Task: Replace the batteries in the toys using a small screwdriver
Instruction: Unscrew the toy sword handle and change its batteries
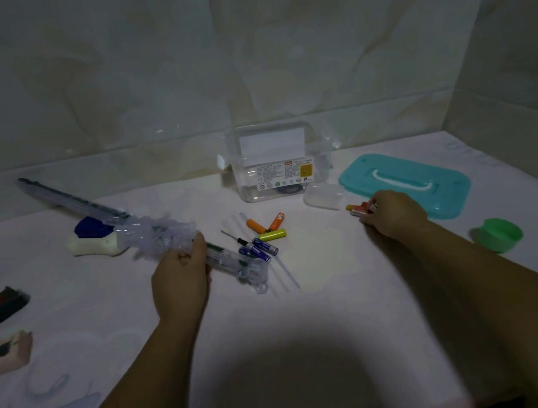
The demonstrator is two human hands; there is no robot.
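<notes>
The left hand grips the long clear toy sword on the white table, the right hand pinches small red batteries, the little screwdriver lies between them, and a clear box sits behind.

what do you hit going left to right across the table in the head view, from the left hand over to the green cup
left hand gripping the clear toy sword → small screwdriver → blue batteries → orange batteries → right hand holding red batteries → teal lid → green cup
</notes>
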